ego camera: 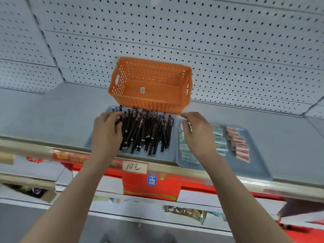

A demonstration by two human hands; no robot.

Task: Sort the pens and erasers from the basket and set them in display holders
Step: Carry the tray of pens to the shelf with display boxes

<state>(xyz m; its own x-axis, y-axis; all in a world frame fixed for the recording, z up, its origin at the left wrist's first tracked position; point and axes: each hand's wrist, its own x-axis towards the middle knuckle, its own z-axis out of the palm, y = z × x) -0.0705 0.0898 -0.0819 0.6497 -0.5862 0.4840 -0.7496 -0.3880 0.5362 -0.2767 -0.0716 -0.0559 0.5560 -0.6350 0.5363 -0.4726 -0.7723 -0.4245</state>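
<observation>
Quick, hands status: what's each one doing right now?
Left hand: on the left edge of the pens; whether it grips any cannot be told.
Right hand: open, holding nothing, at the eraser tray.
</observation>
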